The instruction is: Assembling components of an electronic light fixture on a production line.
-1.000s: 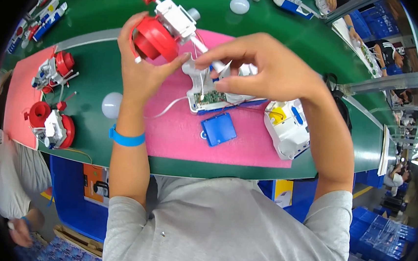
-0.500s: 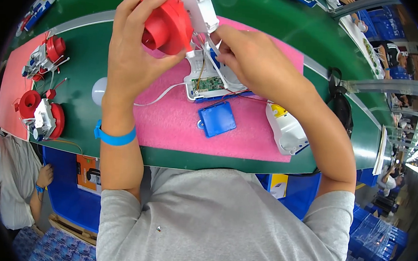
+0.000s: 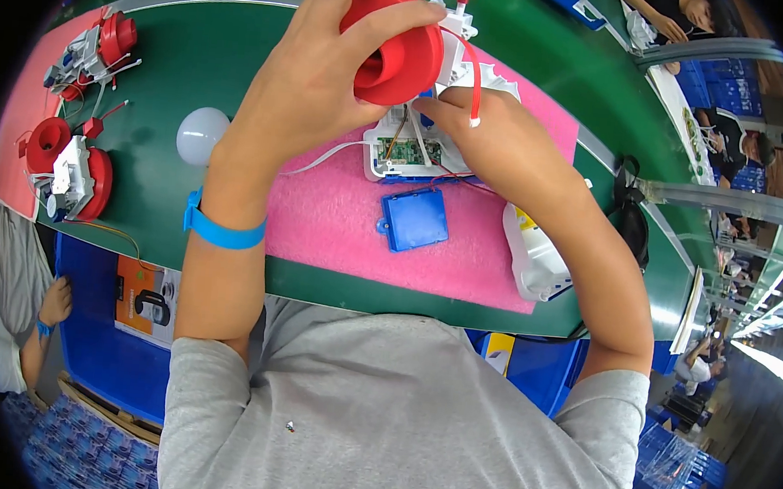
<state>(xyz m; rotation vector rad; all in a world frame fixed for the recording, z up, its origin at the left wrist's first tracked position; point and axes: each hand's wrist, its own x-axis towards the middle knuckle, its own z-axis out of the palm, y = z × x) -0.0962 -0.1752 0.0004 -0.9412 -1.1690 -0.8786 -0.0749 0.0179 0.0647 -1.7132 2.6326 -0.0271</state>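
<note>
Your left hand (image 3: 317, 82) now holds the red funnel-shaped part (image 3: 397, 56) higher and closer to you than a second ago, its open mouth turned to three o'clock instead of lying toward ten o'clock of the mat. Your right hand (image 3: 492, 137) has shifted from above the white housing with the circuit board (image 3: 408, 149) to its three o'clock side, fingers pinching a red wire (image 3: 475, 76) that now arches up to the part. The housing now shows its board uncovered.
</note>
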